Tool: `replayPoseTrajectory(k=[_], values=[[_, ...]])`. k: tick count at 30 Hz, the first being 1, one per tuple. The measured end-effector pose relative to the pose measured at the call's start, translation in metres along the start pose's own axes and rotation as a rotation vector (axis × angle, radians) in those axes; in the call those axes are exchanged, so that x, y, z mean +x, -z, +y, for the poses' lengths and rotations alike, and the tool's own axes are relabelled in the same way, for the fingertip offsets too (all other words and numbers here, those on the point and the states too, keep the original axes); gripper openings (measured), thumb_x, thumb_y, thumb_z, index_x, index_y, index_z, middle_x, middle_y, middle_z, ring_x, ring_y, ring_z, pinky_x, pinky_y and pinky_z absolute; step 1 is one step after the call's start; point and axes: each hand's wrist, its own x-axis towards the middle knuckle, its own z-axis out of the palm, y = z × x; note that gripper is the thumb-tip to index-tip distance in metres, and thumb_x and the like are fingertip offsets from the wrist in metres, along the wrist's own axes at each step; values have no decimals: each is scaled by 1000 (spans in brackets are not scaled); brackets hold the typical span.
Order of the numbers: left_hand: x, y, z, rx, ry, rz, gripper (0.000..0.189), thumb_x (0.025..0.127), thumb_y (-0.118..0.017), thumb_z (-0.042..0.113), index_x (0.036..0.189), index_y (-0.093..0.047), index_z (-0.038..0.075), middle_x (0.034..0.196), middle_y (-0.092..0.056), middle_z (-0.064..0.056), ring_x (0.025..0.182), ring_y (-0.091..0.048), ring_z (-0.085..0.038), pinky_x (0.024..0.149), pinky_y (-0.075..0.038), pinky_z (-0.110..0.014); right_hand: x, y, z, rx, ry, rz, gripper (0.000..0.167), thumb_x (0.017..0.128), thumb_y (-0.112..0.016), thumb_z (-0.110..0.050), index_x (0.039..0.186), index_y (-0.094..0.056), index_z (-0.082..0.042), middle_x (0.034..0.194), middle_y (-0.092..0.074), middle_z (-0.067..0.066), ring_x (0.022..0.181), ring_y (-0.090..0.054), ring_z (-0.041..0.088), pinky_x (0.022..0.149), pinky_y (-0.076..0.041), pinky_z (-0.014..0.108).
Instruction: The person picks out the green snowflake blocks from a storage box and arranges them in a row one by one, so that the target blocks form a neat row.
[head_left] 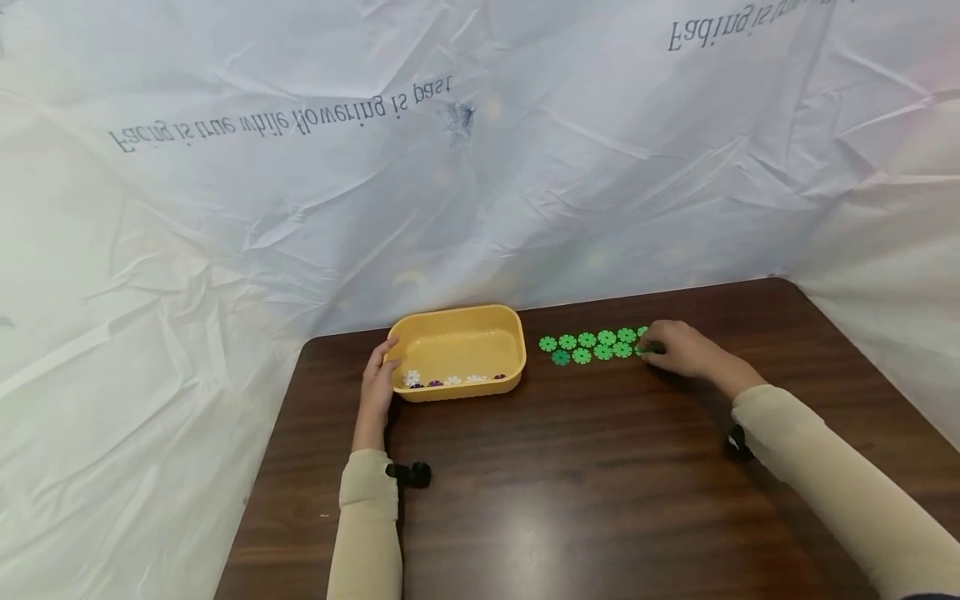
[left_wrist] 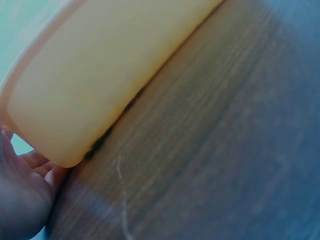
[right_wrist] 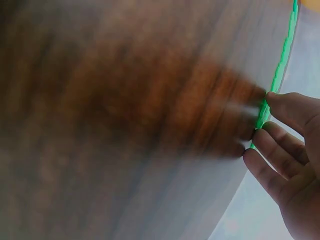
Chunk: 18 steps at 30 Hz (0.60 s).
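At the left end of the yellow plastic basin, my left hand grips the wall, with fingers over the rim. In the left wrist view the fingers of that hand bend round the basin's corner. My right hand is at the right end of two rows of green snowflake discs. Its thumb and fingertips are bent round a green snowflake disc at the table surface; the hand partly covers that end of the rows. One darker green disc lies at the front row's left end.
Several white snowflake discs and dark purple ones lie inside the basin along its near wall. The brown wooden table has a rounded far right corner. A white printed cloth hangs behind and beside the table.
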Motion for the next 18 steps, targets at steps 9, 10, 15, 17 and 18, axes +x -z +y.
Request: replayPoseTrajectory(k=[9,10,15,17,18], values=[[-7,1,20,9,47,-24,48,110,-45,7,158,-48,6,171,-29,-13,157,-24,-32,123,-24,-50,-12,3,-4,35,-63,32,26,92,-80,-5,116,-73,4,113,-70,20,101,-70,39,85,-57,55],[-10,1,25,10,50,-26,48,110,-45,7,157,-48,5,171,-29,-13,157,-24,-32,123,-24,-51,-13,3,-6,42,-72,37,29,93,-80,-5,118,-72,5,115,-70,22,103,-70,41,86,-57,56],[-23,-1,39,43,36,-31,48,110,-46,7,157,-46,1,172,-25,-19,158,-21,-38,123,-22,-56,-22,0,-11,50,-69,51,38,94,-77,-4,129,-66,8,125,-66,28,112,-67,46,91,-54,60],[-23,0,32,40,33,-33,48,111,-47,10,158,-45,2,172,-24,-19,159,-19,-37,124,-21,-57,-27,-3,-10,55,-60,54,42,95,-76,-3,133,-63,9,129,-65,29,115,-65,47,94,-53,61],[-23,1,26,37,31,-32,48,111,-48,12,159,-45,3,172,-24,-18,159,-19,-37,124,-21,-56,-29,-4,-9,60,-54,52,44,95,-76,-3,135,-62,9,131,-63,29,116,-64,48,95,-53,61]])
